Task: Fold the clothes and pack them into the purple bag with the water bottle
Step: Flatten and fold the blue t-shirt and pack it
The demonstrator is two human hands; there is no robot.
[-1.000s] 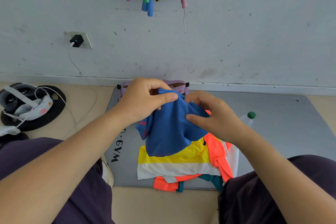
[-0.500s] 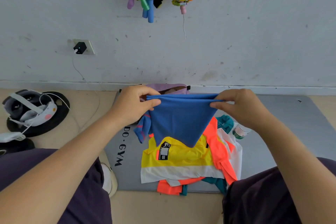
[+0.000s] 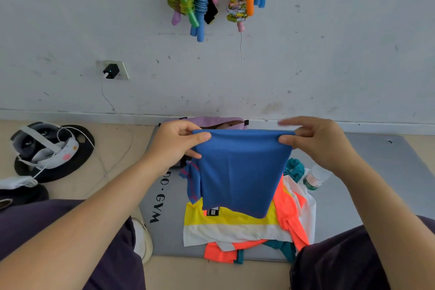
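At frame centre, a blue garment (image 3: 240,172) is held taut by its top edge, pinched at one corner by the left hand (image 3: 176,143) and at the other by the right hand (image 3: 315,143). It hangs limp over the clothes pile (image 3: 235,223), so it is judged light, soft and best gripped at the corners.

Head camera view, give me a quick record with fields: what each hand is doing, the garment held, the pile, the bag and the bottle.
left hand: pinches the left top corner of the blue fabric garment
right hand: pinches its right top corner
garment: held up, spread, hanging above the pile
pile: yellow-and-white shirt and orange garment on the grey gym mat
purple bag: by the wall, behind the garment
clear plastic water bottle: on the mat, right of pile
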